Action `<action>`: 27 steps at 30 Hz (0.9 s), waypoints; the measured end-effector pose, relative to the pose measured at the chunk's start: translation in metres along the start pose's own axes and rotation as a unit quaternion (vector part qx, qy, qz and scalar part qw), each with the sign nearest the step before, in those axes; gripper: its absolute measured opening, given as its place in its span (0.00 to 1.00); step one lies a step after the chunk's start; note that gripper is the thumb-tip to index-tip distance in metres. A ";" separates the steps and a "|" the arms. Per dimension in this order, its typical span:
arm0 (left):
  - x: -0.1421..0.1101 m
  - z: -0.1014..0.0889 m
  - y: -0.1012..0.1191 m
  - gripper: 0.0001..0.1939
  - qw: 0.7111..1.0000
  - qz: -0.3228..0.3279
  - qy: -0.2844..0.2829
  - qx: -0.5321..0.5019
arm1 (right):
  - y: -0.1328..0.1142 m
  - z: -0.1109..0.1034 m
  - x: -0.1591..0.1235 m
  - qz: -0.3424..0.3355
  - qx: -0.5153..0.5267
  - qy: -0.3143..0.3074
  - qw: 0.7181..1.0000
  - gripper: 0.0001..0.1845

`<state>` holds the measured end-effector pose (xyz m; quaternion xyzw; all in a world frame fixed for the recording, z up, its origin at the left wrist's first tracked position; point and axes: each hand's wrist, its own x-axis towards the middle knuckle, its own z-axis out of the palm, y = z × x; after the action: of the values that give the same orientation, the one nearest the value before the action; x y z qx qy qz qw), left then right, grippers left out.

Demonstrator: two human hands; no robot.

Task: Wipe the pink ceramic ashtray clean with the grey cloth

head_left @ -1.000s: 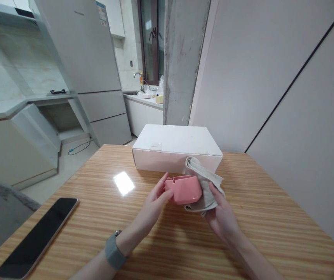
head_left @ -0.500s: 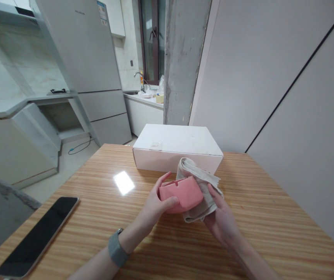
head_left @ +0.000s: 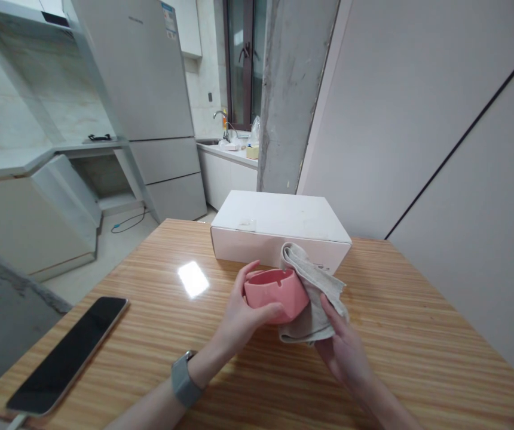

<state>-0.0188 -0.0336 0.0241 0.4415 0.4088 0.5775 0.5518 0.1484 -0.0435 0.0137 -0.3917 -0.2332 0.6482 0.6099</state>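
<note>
A pink faceted ashtray (head_left: 279,297) with notches in its rim is gripped by my left hand (head_left: 245,313), thumb on the near side and fingers around the left and far side. Its opening tilts up so that part of the hollow inside shows. My right hand (head_left: 344,343) pinches a folded beige-grey cloth (head_left: 315,298) between thumb and fingers. The cloth lies against the right side of the ashtray. Most fingers of my right hand are hidden under the cloth. A watch with a grey band (head_left: 185,379) is on my left wrist.
A closed white box (head_left: 279,218) stands on the wood-grain table (head_left: 158,275) just behind my hands. To the left lies a black-screened phone (head_left: 71,355) with a white cable at its near end. Beyond the table are a fridge (head_left: 149,95) and a concrete pillar (head_left: 293,89).
My left hand has tipped the ashtray so more of its opening faces me. The cloth stays against its right side in my right hand. The whole view has shifted slightly.
</note>
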 end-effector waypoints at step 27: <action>0.000 0.001 0.007 0.31 0.982 -0.185 -0.019 -0.038 | -0.005 -0.023 0.015 -0.045 -0.071 -0.016 0.996 0.16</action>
<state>-0.0204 -0.0339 0.0314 0.3478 0.4502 0.4718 0.6736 0.1707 -0.0320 0.0011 -0.4127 -0.3061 0.6078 0.6055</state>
